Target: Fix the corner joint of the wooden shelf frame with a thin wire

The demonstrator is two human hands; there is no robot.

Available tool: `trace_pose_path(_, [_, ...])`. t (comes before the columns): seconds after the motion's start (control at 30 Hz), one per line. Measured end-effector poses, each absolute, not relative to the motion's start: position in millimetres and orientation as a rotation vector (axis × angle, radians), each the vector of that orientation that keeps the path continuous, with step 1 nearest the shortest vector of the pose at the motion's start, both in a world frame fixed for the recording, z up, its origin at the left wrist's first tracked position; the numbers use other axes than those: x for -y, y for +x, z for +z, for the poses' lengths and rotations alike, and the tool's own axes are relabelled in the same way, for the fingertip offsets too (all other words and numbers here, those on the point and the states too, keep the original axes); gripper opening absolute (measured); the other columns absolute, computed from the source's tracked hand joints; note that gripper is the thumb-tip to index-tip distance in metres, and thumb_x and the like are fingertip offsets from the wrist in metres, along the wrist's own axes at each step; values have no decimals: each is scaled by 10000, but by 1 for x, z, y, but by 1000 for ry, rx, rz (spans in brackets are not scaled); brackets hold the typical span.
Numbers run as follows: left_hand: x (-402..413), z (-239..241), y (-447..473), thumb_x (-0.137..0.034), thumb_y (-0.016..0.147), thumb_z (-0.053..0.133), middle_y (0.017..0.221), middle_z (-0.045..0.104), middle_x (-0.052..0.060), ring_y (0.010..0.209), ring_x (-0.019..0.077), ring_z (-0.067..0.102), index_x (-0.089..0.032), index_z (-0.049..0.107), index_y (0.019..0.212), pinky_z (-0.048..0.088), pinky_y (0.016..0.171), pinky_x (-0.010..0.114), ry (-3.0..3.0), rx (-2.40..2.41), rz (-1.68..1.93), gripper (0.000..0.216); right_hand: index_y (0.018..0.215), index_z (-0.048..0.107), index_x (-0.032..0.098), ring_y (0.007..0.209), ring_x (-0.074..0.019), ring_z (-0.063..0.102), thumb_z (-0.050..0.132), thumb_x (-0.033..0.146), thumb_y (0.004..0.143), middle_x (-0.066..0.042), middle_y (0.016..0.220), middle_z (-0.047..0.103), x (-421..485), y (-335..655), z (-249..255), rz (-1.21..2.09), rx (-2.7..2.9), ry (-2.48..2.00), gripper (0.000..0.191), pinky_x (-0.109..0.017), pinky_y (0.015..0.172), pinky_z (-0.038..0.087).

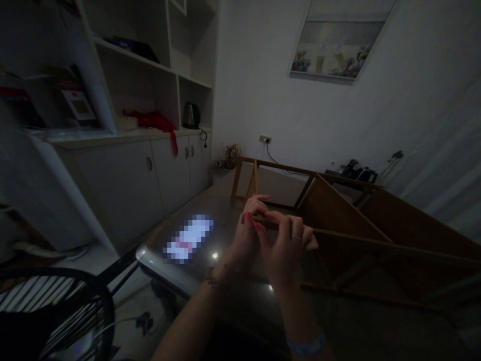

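Observation:
A brown wooden shelf frame [353, 239] lies on its side across the table, its near rail ending between my hands. My left hand [251, 220] is closed around the end of that rail, with the thumb on the near side and one finger stretched out beyond. Right beside it, my right hand [287, 233] is closed on the same rail, thumb and index finger close together and the other fingers curled. Any small thing between the fingertips is hidden. A lit, blurred screen [190, 238] lies on the table left of my hands.
The table [214, 276] has a shiny, rounded edge. A black slatted chair [56, 301] stands at lower left, near a cable on the floor. White cabinets [131, 170] hold a kettle [191, 115] and red cloth [152, 120]. Dark items [356, 172] sit behind the frame.

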State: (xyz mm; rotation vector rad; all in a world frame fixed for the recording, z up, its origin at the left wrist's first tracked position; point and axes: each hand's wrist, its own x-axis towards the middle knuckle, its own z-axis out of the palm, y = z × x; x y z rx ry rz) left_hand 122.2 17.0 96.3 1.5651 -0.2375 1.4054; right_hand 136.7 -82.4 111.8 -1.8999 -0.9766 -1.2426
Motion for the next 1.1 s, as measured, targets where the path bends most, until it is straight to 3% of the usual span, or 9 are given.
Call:
trace_pose_path(0.17, [-13,97,121,-573,989,358,831,631,26,1120,225,615,-211,556,949,366,1108,471,1390,263,1446,414,879,620,252,733,-191,476,522,440,984,3,732,635,81,139,108,-1268,1064,-1691,237,-358,754,285])
trace_pose_path(0.33, [-8,97,117,-423,1002,466,786,675,-8,1066,186,659,-252,467,1120,452,1028,430,1267,307,1415,208,795,595,246,703,-180,485,544,413,982,24,669,642,79,139,109,-1206,1079,-1643,256,-353,741,278])
trace_pose_path(0.47, [-7,94,115,-332,1004,491,879,709,-5,882,136,691,-250,506,1084,477,1029,433,1258,319,1493,115,793,585,245,703,-182,485,524,419,990,22,680,646,78,139,108,-1213,1074,-1641,271,-359,749,277])
trace_pose_path(0.63, [-15,89,115,-327,1018,436,874,684,27,940,173,672,-197,606,1084,459,1058,508,1428,371,1581,224,821,585,248,730,-195,478,509,428,993,6,732,634,79,138,108,-1206,1055,-1656,260,-359,748,280])
trace_pose_path(0.87, [-34,83,113,-364,997,426,999,661,88,1024,239,620,-185,642,1060,507,967,518,1655,583,1573,287,859,597,237,821,-209,502,533,472,968,-25,859,610,79,135,110,-1156,983,-1682,267,-367,795,292])
trace_pose_path(1.1, [-31,82,120,-281,1015,415,939,636,50,983,195,615,-194,626,1011,494,982,500,1594,551,1620,228,941,576,221,832,-210,526,547,509,951,-36,903,620,79,136,112,-1088,963,-1656,289,-366,804,314])
